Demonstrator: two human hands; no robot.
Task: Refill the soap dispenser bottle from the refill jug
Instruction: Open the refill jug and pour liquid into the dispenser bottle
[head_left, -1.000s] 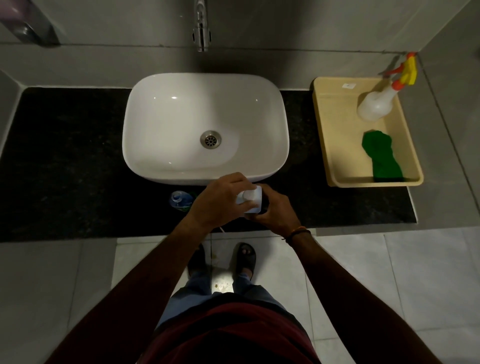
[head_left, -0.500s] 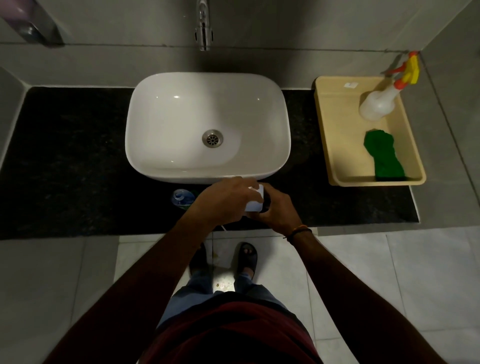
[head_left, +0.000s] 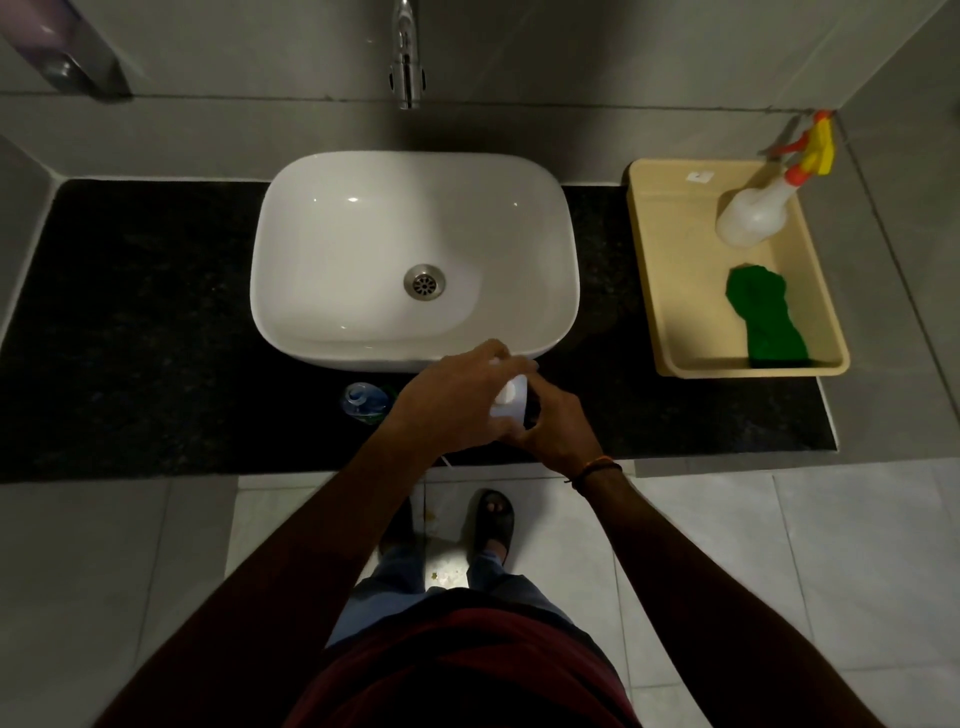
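Since the earlier frame the left hand (head_left: 462, 402) has slid further over the soap bottle (head_left: 511, 401), covering most of its white top, fingers curled round it. The right hand (head_left: 558, 426) clasps the dark part beneath. The bottle is at frame centre, over the table (head_left: 156, 338) edge, below the sink (head_left: 415, 234). The sticker (head_left: 696, 177) on the tray (head_left: 675, 291) is unreadable.

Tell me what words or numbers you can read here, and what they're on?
No text is readable.
Too small to read: white sticker in the beige tray.
Blurred: label on the small clear bottle near the sink.
No writing shows: white container being held.
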